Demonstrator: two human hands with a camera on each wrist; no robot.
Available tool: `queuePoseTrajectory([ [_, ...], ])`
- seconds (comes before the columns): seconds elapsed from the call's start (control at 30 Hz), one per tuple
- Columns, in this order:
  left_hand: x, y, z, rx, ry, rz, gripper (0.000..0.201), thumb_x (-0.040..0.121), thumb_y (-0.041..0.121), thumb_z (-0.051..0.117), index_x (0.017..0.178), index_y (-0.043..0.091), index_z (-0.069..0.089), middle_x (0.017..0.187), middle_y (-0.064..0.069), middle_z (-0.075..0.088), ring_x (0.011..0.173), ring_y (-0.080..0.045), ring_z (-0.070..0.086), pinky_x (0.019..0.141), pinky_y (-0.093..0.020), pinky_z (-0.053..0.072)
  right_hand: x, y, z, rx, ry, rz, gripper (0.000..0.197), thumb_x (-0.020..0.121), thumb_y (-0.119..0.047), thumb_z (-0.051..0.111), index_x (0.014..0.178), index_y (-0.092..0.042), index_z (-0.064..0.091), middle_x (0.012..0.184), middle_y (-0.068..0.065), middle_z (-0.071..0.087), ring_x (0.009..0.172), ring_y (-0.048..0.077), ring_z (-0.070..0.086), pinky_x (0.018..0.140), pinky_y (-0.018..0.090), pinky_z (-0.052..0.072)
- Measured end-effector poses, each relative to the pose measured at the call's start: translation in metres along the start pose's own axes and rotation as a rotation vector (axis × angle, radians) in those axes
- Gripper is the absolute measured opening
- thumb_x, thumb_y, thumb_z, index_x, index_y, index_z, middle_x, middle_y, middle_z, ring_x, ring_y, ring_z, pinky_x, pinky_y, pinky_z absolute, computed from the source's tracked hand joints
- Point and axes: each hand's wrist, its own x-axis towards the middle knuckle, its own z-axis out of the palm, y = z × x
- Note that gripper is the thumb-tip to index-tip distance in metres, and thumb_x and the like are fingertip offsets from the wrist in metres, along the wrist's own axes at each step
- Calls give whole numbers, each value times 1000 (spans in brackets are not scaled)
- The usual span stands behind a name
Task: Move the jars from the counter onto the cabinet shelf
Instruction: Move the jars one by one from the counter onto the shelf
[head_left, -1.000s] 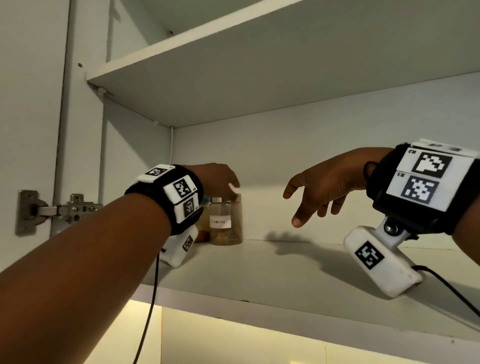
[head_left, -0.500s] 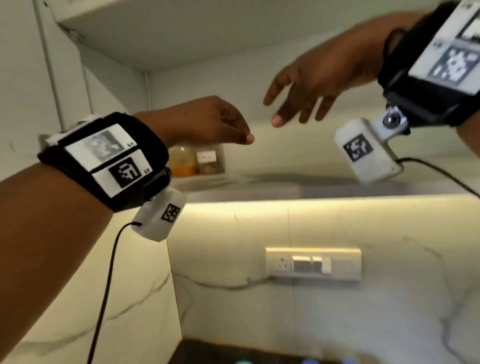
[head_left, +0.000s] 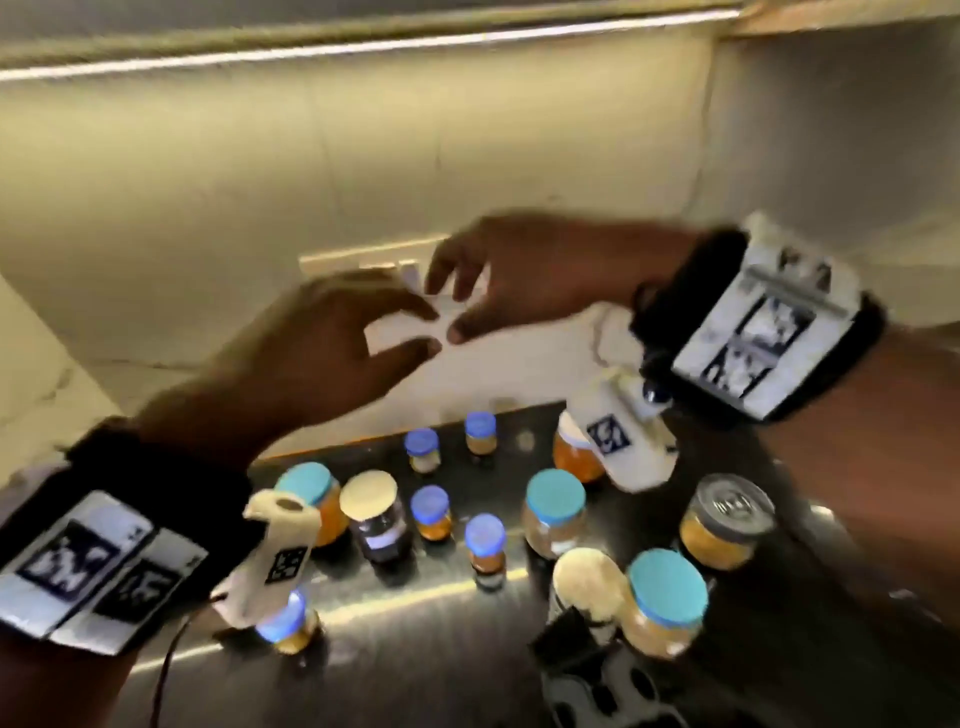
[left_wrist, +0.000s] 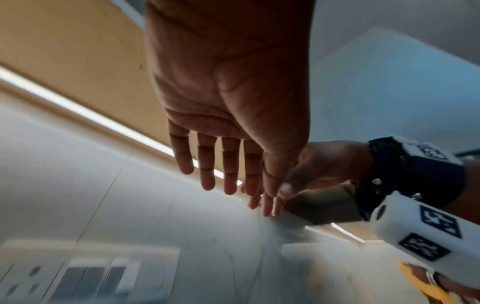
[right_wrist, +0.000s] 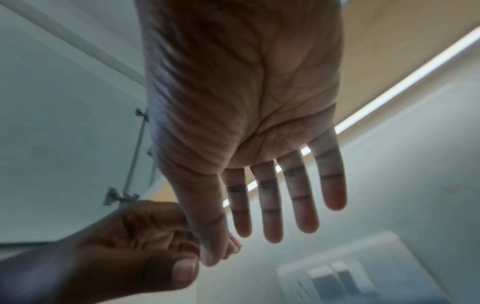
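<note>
Both empty: left hand (head_left: 332, 353) and right hand (head_left: 524, 280) spread above counter (head_left: 426, 670); blurred jars (head_left: 555, 512) probably need one-at-a-time body grips

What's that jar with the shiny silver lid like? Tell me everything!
The jar with the silver lid is a short, round, clear jar with a shiny metal-looking lid. It is mostly full of something yellow-orange. It stands upright on the dark counter, at the right edge of the group, apart from the other jars. Nothing touches it; neither hand is on it.
</note>
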Motion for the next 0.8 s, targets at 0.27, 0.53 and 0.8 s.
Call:
queuePoseTrajectory([
  [0.27, -44, -6, 148, 3, -445, -139, 44, 80, 56, 45, 106, 29, 67, 112, 8, 65, 103, -18, 63, 81, -34, 51, -74, 58, 187, -14, -294, 186, 46, 82, -49, 61, 121, -26, 56, 118, 2, 59, 109, 25, 57, 80, 30, 41],
  [0.53, -73, 6, 224, -64, -675, -183, 36, 89, 45, 53, 120, 28, 60, 126, 5, 59, 112, -17, 55, 90, -31, 46, -101, 67, 276, -155, -426, 278, 84, 73, -43, 70, 142, -21, 28, 133, 12, 45, 109, 39, 54, 87, 45, 43],
  [0.8, -80, -7, 221, -112, -740, -281, 39, 89, 48, 54, 123, 29, 58, 124, 5, 61, 109, -13, 57, 92, -31, 49, -89, 67, 263, -69, -489, 229, 82, 65, -41, 76, 135, -26, 36, 127, 8, 47, 108, 32, 52, 83, 40, 48],
])
